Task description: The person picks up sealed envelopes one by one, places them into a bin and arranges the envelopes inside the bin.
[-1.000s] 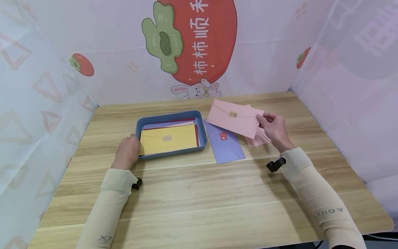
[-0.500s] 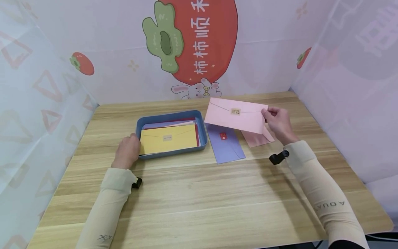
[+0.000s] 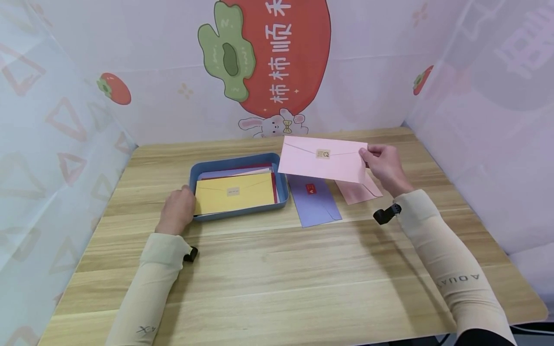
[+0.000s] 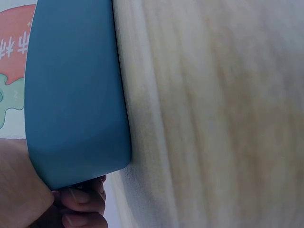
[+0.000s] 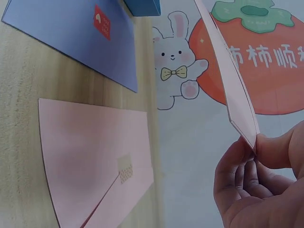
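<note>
Thumb and curled fingers of my right hand (image 3: 386, 169) pinch the right end of a pink envelope (image 3: 322, 166). That envelope has a small tan sticker on its flap and is raised over the table, its left end close to a blue tray (image 3: 283, 188). In the right wrist view the envelope (image 5: 232, 88) appears nearly edge-on. My left hand (image 3: 176, 210) grips the tray's left end; the left wrist view shows its fingers (image 4: 83, 202) curled at the tray's end wall. Inside the tray, a yellow envelope (image 3: 253, 194) lies on top of red, purple and white ones.
A purple envelope (image 3: 318, 206) with a red sticker lies on the wooden table (image 3: 259, 278) right of the tray. Beside it rests another pink envelope (image 3: 358, 193), partly covered by the raised one. Printed cloth walls (image 3: 164, 86) enclose the table's back and sides.
My right hand has lifted the pink envelope and levelled it, first moving it right, then left toward the tray. My left hand and the tray stay in place.
</note>
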The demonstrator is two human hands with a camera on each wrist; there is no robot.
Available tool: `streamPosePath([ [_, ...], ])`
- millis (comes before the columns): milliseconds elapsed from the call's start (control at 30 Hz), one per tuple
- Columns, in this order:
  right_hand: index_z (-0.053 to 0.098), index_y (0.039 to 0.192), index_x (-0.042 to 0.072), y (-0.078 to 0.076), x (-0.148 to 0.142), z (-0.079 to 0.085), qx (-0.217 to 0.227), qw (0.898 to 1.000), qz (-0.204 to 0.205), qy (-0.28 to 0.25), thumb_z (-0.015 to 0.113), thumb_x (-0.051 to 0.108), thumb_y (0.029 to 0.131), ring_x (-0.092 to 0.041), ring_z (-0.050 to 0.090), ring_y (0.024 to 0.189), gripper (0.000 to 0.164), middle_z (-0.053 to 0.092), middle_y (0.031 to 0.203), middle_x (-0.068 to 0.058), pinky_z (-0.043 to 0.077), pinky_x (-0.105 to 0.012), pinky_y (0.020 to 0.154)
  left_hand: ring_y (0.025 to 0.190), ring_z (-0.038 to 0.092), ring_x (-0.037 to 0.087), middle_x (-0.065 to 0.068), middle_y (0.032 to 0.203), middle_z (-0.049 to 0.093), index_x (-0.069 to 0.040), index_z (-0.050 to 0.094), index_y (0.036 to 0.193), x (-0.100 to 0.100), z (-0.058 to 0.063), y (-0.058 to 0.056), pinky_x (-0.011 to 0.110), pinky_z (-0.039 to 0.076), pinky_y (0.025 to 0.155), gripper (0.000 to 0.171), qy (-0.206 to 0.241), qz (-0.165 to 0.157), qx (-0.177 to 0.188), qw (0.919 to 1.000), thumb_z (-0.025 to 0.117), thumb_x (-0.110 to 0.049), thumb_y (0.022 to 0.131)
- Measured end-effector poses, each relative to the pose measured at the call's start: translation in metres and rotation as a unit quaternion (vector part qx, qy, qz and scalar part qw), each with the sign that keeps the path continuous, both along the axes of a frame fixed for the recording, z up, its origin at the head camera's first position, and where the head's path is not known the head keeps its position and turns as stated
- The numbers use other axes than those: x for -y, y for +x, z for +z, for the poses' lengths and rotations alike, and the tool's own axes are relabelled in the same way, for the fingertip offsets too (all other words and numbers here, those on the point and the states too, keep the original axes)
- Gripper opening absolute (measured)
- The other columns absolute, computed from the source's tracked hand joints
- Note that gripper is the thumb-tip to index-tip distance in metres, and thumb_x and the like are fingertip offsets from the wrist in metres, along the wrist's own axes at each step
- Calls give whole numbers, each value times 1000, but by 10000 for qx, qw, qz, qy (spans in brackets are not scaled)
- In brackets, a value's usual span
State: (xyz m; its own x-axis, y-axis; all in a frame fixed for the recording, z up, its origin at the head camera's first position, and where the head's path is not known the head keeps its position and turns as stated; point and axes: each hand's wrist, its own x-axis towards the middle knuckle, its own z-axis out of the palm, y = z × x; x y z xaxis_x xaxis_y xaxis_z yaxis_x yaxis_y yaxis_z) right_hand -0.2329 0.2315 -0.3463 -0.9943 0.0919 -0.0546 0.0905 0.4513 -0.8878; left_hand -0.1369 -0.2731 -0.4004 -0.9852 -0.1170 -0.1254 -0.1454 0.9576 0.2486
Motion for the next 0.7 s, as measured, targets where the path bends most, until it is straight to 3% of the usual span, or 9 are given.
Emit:
streamPosePath([
  [333,65,123,-8,-3,11,2,12,9990,123,-421,65,21,106,3,63,78,33,65,81,13,56,-13,73,85,65,46,42,101,61,17,50,110,2,0,0,58,56,72,28,78,34,-92,9999,32,-3,107],
  [533,66,119,-8,-5,18,0,42,9987,195,-460,64,19,106,1,64,78,30,66,82,10,57,-15,73,84,64,45,43,103,61,17,50,111,3,-1,-1,56,55,71,29,69,30,-24,10000,30,-4,108],
  [700,66,126,-9,-6,27,-2,70,9991,273,-322,64,20,106,1,65,76,35,69,90,4,56,-15,72,82,62,43,43,103,61,17,49,112,2,0,0,54,55,70,29,99,57,28,9999,30,-5,108],
])
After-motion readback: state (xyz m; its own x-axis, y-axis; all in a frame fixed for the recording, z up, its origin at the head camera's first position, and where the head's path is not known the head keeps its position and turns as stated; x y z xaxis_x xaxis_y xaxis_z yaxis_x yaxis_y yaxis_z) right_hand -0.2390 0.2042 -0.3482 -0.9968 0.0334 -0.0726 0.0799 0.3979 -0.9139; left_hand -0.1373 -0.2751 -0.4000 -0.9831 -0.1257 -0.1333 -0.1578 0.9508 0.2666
